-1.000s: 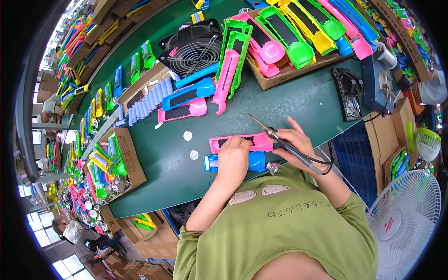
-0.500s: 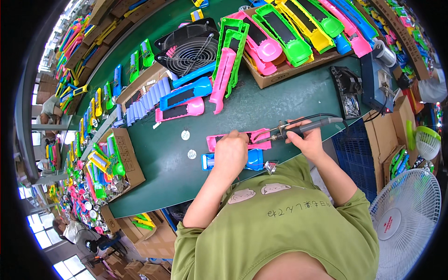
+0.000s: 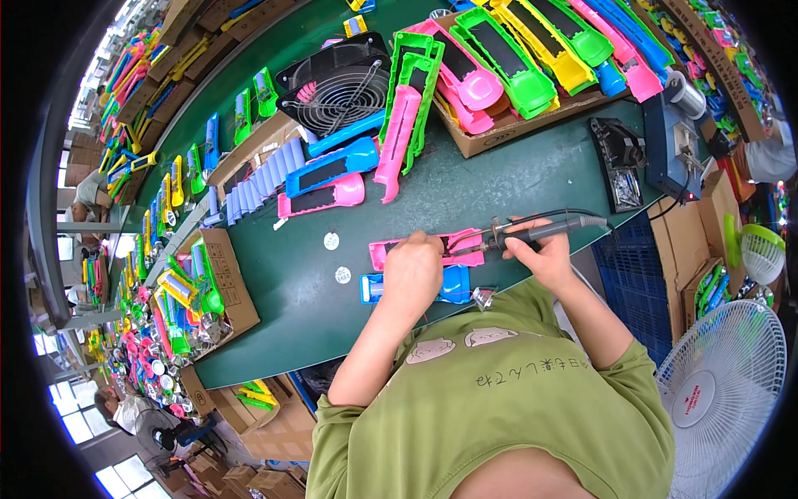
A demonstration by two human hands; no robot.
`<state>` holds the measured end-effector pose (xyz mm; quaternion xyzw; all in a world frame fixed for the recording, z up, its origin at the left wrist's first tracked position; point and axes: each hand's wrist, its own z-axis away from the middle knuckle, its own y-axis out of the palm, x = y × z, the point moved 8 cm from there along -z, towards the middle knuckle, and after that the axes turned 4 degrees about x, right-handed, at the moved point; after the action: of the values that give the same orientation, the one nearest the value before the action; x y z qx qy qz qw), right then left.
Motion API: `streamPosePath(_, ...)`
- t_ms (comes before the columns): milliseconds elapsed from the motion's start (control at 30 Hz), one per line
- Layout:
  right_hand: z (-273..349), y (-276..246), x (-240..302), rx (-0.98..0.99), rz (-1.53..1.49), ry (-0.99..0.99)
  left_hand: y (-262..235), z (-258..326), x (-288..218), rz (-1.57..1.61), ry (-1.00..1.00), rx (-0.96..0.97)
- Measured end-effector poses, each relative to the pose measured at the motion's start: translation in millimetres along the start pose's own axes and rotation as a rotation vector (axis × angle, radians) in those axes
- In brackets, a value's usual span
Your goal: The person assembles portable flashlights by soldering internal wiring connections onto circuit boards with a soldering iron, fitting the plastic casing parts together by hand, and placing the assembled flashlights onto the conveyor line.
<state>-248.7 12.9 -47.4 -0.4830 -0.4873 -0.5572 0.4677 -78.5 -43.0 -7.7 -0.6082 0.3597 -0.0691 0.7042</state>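
Observation:
A long pink plastic shell [image 3: 391, 249] lies flat on the green table [image 3: 465, 191] in front of me. My left hand [image 3: 413, 270] rests on its middle with the fingers curled down on it. My right hand [image 3: 544, 249] grips a soldering iron [image 3: 532, 234] by its dark handle, held level, its tip pointing left to the pink shell beside my left fingers. A blue plastic shell [image 3: 455, 284] lies just below the pink one, partly hidden under my left hand.
Two small round discs [image 3: 332, 241] lie left of the shells. A black fan [image 3: 332, 83], a cardboard box [image 3: 499, 133] of coloured shells, a black iron stand [image 3: 619, 166] and a blue station [image 3: 677, 145] sit farther back. A white floor fan [image 3: 719, 391] stands at my right.
My right hand has swung the soldering iron from a steep tilt to level, bringing its tip left onto the pink shell. My left hand stays on the shell.

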Motion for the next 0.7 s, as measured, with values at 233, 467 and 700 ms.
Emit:
streamPosePath(233, 27, 11, 41, -0.093, 0.109, -0.345, -1, -1, 0, -0.026, -0.033, 0.009)
streamPosePath(467, 28, 79, 37, 0.201, 0.573, -0.302, 0, -2, -3, -0.034, -0.024, 0.008)
streamPosePath(700, 31, 88, 39, 0.247, 0.643, -0.393, -4, 5, -5, -0.06, 0.039, 0.002)
